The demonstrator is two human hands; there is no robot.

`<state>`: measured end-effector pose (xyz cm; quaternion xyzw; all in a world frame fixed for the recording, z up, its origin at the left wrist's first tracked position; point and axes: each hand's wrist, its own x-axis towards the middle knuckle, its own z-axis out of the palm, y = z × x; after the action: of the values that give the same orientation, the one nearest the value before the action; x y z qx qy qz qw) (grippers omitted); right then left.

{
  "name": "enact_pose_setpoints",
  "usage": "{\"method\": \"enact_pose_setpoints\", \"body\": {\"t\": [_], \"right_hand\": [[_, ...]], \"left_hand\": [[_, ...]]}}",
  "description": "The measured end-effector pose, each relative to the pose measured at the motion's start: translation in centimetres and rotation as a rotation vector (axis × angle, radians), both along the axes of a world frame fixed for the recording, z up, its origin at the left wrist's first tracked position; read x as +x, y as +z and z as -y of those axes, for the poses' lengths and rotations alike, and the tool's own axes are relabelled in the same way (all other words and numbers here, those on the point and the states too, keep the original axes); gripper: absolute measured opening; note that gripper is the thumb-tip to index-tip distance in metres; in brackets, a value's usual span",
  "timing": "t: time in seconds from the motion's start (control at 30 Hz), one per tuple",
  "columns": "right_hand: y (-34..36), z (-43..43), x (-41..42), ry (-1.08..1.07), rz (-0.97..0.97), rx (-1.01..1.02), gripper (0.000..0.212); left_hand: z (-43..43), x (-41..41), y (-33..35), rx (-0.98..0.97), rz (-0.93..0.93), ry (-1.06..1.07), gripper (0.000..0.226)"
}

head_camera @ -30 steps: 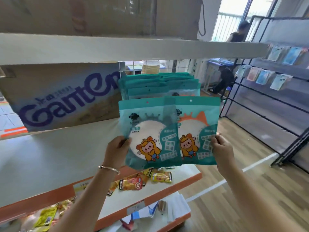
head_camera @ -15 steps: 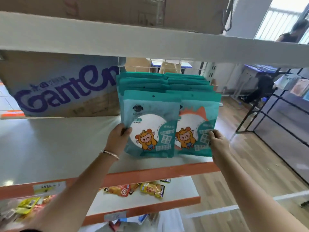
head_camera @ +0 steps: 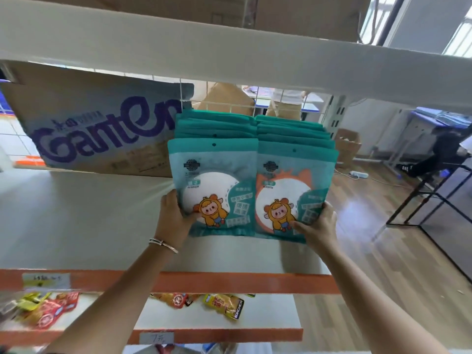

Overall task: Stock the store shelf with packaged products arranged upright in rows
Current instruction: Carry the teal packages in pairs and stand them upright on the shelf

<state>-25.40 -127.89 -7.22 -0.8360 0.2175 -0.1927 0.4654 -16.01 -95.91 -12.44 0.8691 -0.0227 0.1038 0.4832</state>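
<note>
At mid-frame my left hand (head_camera: 176, 218) pinches the left pouch (head_camera: 217, 175), my right hand (head_camera: 318, 226) the right pouch (head_camera: 291, 185); probably light, floppy and slick, best gripped at the lower outer edges.

Two rows of packets (head_camera: 217, 175) stand upright at the right end of the shelf (head_camera: 76, 226). A box (head_camera: 97, 129) lies behind, to their left.

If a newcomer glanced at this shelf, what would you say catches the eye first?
The eye lands first on two rows of teal packets standing upright at the middle shelf's right end, the left hand gripping the front left packet and the right hand the front right packet. Left of them sits a cardboard box with large purple Ganten lettering. Bright snack packets lie loose on the shelf below.
</note>
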Motion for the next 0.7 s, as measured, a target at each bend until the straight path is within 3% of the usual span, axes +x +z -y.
{"method": "enact_pose_setpoints", "body": {"t": [0.13,0.47,0.7], "right_hand": [[-0.6,0.2,0.5,0.042,0.072,0.068,0.075],[-1.1,-0.2,0.5,-0.041,0.078,-0.008,0.084],[-1.6,-1.3,-0.6,-0.094,0.051,-0.065,0.069]], "left_hand": [[1.3,-1.2,2.4,-0.043,0.069,0.039,0.077],[4.3,-4.9,3.4,-0.094,0.061,0.183,0.086],[3.2,-6.8,3.6,-0.143,-0.032,0.076,0.059]]}}
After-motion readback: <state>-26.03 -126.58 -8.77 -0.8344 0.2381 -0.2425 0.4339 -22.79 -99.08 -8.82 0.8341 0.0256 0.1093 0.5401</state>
